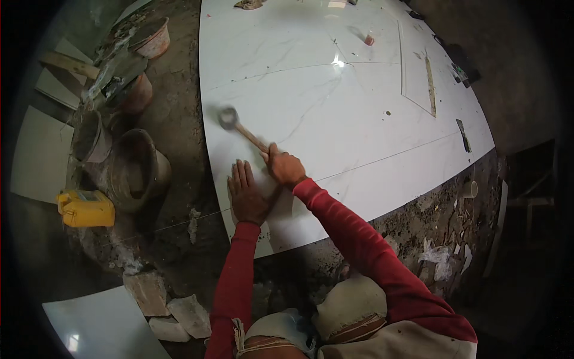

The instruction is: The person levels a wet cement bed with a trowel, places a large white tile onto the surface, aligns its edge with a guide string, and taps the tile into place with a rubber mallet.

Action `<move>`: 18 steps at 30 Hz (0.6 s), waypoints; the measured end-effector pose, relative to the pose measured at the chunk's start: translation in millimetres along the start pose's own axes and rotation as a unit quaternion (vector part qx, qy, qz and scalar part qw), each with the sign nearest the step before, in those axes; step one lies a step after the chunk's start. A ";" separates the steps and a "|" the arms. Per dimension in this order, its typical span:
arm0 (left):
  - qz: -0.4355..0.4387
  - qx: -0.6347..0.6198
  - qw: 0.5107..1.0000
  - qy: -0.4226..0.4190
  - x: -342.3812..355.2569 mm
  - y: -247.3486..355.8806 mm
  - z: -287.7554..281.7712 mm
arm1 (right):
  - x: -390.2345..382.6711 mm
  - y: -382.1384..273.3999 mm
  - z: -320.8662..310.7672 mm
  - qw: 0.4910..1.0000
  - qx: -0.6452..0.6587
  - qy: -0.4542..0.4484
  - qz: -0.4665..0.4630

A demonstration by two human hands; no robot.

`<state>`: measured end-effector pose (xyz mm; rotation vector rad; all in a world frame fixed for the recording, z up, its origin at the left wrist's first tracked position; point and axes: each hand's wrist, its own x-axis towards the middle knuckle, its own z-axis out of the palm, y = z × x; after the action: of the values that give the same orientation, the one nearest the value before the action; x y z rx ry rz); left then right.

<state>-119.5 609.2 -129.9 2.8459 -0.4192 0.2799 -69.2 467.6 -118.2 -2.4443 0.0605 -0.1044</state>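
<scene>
My right hand [284, 167] is closed around the wooden handle of a mallet [252, 137]. The mallet's dark, pale-faced round head is slightly blurred and appears over the left edge of the white tile floor [311, 119]. Whether the head touches the tile I cannot tell. Just left of that hand, my left hand [247, 194] lies flat on a tile, fingers stretched forward. A thin string [173, 224] runs from the left over the soil and meets the tile edge near my left wrist.
Several buckets [156, 42] and a yellow jerrycan [86, 208] line the left side. Broken blocks [188, 314] and a loose white tile [107, 323] lie at lower left. On the tiled floor are a long metal-framed strip [430, 84], a dark flat tool [463, 136] and a small red item [369, 40].
</scene>
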 end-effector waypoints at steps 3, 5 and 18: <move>0.003 -0.023 1.000 0.015 -3.3 -7.0 3.2 | 5.8 -7.7 -20.9 0.997 -0.071 -0.005 0.023; 0.001 -0.022 1.000 0.012 -2.0 -6.7 4.0 | -2.1 -3.4 -40.0 0.996 0.013 0.074 0.045; -0.022 -0.005 1.000 -0.013 -4.5 -7.4 -7.9 | -6.3 42.2 -66.8 0.987 -0.006 0.104 0.122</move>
<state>-122.6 619.3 -125.0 2.8476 -0.3617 0.2309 -82.3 393.1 -94.5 -2.4076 0.4524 -0.2509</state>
